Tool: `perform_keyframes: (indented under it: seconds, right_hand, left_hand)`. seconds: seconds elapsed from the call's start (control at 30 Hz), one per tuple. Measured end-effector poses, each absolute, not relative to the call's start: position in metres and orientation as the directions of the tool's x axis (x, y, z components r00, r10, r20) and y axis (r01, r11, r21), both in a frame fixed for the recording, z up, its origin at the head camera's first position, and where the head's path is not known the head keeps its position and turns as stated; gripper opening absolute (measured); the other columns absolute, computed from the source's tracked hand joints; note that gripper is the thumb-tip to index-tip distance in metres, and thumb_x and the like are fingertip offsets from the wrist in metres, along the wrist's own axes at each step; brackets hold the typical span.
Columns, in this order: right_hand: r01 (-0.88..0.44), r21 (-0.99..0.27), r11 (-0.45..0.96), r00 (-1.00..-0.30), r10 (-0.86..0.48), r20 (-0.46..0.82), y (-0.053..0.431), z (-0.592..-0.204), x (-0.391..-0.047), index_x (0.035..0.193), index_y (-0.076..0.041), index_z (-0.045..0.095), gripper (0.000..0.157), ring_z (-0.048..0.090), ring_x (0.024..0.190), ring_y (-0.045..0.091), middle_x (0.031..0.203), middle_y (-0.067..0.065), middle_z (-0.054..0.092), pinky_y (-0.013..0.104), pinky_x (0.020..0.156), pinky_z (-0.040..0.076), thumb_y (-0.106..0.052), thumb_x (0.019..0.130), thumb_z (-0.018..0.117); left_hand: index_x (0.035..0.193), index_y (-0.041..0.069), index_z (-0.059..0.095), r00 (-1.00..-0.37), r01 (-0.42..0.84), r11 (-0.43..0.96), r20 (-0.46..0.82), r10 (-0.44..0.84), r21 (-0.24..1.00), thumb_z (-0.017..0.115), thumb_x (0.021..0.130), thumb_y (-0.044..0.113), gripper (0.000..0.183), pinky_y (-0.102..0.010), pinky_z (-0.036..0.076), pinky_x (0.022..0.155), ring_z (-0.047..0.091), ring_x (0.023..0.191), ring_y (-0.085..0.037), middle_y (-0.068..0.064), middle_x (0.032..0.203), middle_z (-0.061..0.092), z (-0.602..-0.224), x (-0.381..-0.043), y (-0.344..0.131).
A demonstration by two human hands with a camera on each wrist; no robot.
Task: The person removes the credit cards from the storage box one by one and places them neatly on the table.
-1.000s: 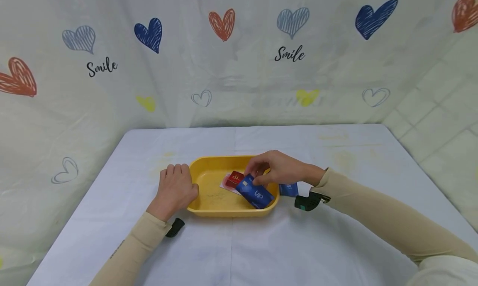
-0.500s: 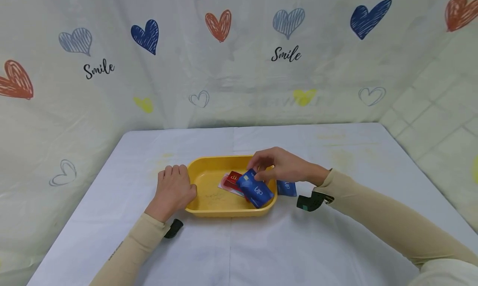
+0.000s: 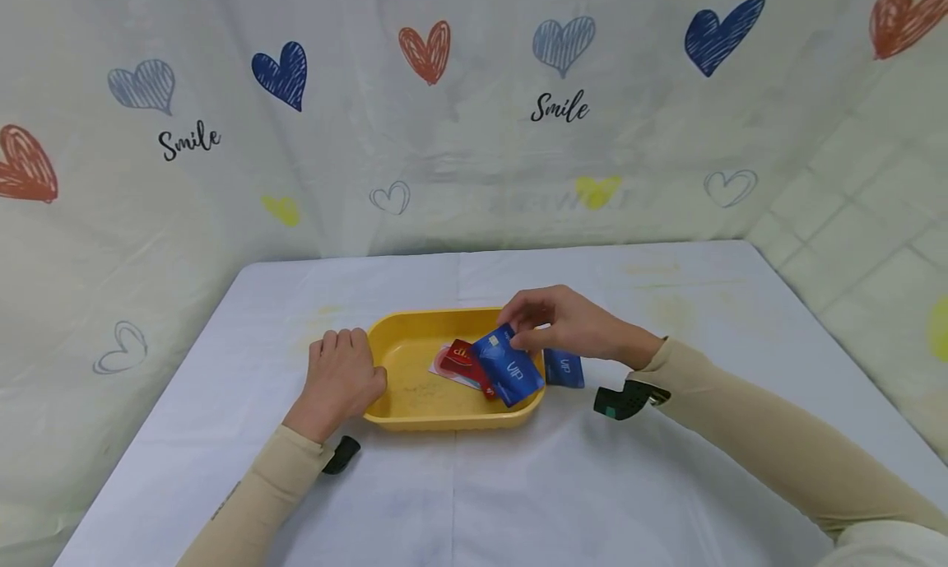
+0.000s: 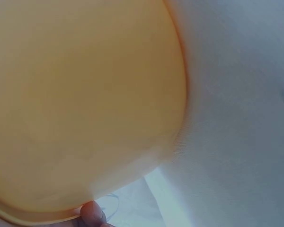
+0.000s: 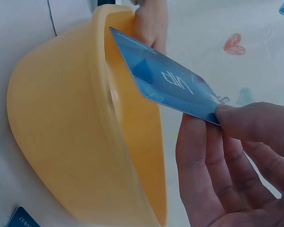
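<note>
A shallow yellow plastic tray (image 3: 415, 378) stands on the table. My left hand (image 3: 342, 378) grips its left end, fingers over the rim; a fingertip (image 4: 92, 213) shows at the tray's edge in the left wrist view. With thumb and fingers my right hand (image 3: 566, 324) pinches one corner of a blue VIP card (image 3: 509, 365), which hangs tilted over the tray's right side. The right wrist view shows that blue card (image 5: 168, 78) slanting above the rim. Inside the tray lie a red card (image 3: 462, 355) and a pinkish-white card (image 3: 444, 363), partly covered.
Another blue VIP card (image 3: 564, 369) lies on the table just right of the tray. White cloth covers the table (image 3: 459, 493). Behind it hangs a pale curtain (image 3: 474, 139) printed with hearts. Dark wrist devices (image 3: 629, 398) hang below both wrists.
My right hand has risen slightly, lifting the blue card up and away from the tray floor and baring more of the red card. The left hand keeps its hold on the tray.
</note>
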State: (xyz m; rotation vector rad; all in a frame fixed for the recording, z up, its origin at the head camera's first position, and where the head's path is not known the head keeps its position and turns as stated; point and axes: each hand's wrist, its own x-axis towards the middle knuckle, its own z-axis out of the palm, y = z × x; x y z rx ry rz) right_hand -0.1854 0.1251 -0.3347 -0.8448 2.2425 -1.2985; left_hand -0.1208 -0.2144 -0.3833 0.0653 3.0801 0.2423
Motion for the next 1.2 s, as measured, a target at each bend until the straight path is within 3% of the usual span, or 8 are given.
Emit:
perform_keyframes:
  seconds: [0.33, 0.63, 0.9, 1.2]
  right_hand:
    - [-0.226, -0.905, 0.36, -0.775, -0.629, -0.057, 0.139, -0.339, -0.186, 0.122, -0.013, 0.068, 0.028, 0.069, 0.094, 0.029, 0.108, 0.013, 0.066, 0.04, 0.08, 0.063, -0.019, 0.095, 0.073]
    - [-0.184, -0.928, 0.325, -0.813, -0.581, -0.043, 0.155, -0.345, -0.187, 0.122, -0.012, 0.067, 0.028, 0.071, 0.09, 0.028, 0.105, 0.013, 0.067, 0.038, 0.08, 0.063, -0.018, 0.095, 0.073]
    - [-0.151, -0.934, 0.323, -0.844, -0.533, -0.048, 0.17, -0.349, -0.185, 0.123, -0.009, 0.065, 0.029, 0.071, 0.094, 0.024, 0.114, 0.014, 0.065, 0.034, 0.082, 0.063, -0.019, 0.096, 0.072]
    - [-0.12, -0.941, 0.318, -0.877, -0.478, -0.05, 0.19, -0.355, -0.182, 0.124, -0.009, 0.064, 0.03, 0.073, 0.091, 0.022, 0.111, 0.008, 0.065, 0.033, 0.083, 0.063, -0.02, 0.097, 0.071]
  left_hand:
    - [0.097, -0.001, 0.046, -0.997, 0.039, 0.986, -0.054, 0.048, 0.16, 0.049, 0.093, 0.022, 0.024, -0.046, 0.028, 0.083, 0.037, 0.09, -0.033, -0.014, 0.087, 0.045, -0.384, -0.12, -0.214]
    - [0.099, -0.002, 0.046, -0.997, 0.037, 0.987, -0.067, 0.048, 0.159, 0.049, 0.093, 0.022, 0.024, -0.047, 0.029, 0.084, 0.037, 0.091, -0.034, -0.014, 0.088, 0.045, -0.384, -0.121, -0.214]
    - [0.098, -0.001, 0.046, -0.996, 0.036, 0.986, -0.078, 0.049, 0.162, 0.049, 0.094, 0.022, 0.024, -0.049, 0.03, 0.086, 0.038, 0.092, -0.034, -0.014, 0.089, 0.046, -0.384, -0.121, -0.216]
    - [0.096, -0.001, 0.045, -0.995, 0.051, 0.984, -0.074, 0.065, 0.172, 0.05, 0.094, 0.023, 0.024, -0.048, 0.028, 0.084, 0.037, 0.09, -0.034, -0.014, 0.087, 0.045, -0.382, -0.121, -0.215]
